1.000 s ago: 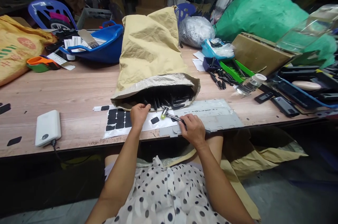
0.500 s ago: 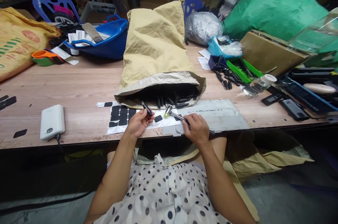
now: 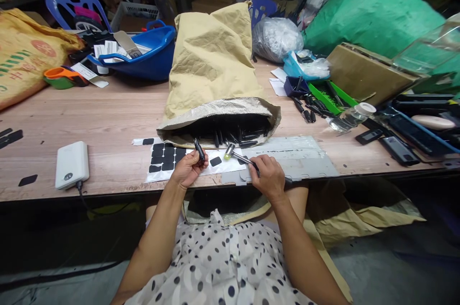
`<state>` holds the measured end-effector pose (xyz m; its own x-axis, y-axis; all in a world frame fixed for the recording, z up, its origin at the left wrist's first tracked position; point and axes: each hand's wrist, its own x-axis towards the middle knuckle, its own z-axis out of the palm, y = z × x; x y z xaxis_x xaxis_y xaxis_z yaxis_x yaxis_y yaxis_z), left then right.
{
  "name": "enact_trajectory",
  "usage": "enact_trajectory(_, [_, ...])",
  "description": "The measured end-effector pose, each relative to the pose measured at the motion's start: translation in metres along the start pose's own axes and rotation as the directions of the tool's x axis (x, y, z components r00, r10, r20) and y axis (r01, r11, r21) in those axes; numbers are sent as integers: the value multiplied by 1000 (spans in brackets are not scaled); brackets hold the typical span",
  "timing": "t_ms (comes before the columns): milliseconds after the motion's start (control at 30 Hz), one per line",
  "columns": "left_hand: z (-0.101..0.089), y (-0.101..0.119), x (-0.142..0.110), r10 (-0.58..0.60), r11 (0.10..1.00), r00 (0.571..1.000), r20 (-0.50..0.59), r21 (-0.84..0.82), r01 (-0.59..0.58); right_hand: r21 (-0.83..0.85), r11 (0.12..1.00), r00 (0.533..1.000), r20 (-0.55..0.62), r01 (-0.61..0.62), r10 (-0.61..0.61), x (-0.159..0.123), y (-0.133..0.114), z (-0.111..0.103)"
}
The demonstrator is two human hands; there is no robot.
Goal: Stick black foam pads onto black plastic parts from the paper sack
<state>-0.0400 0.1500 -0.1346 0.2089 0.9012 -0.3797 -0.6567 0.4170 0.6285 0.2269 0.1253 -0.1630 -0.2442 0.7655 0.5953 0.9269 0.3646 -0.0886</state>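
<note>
My left hand [image 3: 189,169] is closed on a small black pen-like piece [image 3: 199,150] with a pointed tip, held tilted above a white sheet. In my right hand [image 3: 268,175] is the dark handle of a small hammer [image 3: 237,155], whose silver head with a yellowish face lies left of the fingers. Under both hands runs the white sheet [image 3: 194,173] with rows of black rounded-square stickers [image 3: 168,157]. Just beyond, a tan paper sack [image 3: 215,61] lies with its mouth towards me, and several black pieces [image 3: 247,135] like the held one show inside it.
A white power bank [image 3: 72,165] with a cable sits at the left. Behind it stands a blue basin [image 3: 151,58] of boxes. To the right are a green tray [image 3: 332,96], loose black pieces, a clear bottle [image 3: 352,117] and dark devices [image 3: 399,148]. A grey board [image 3: 302,156] lies along the front edge.
The black piece in my left hand has turned more upright, and the fingers have shifted slightly around it. My right hand and the hammer stay almost where they were.
</note>
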Motion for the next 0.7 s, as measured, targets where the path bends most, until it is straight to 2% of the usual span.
enact_trajectory(133, [3, 2, -2, -3, 1000, 998, -65, -16, 2, -2, 1000, 1000, 1, -2, 2, 0, 0, 0])
enact_trajectory(367, [8, 2, -2, 28, 996, 992, -119, -83, -38, 9, 1000, 1000, 19, -17, 17, -1, 1, 0])
enact_trajectory(533, [6, 0, 1, 67, 993, 988, -140, -82, -79, 6, 1000, 1000, 22, -19, 19, 0, 0, 0])
enact_trajectory(700, [7, 1, -1, 37, 997, 989, -145, -69, -47, -11, 1000, 1000, -6, 11, -11, 1, 0, -2])
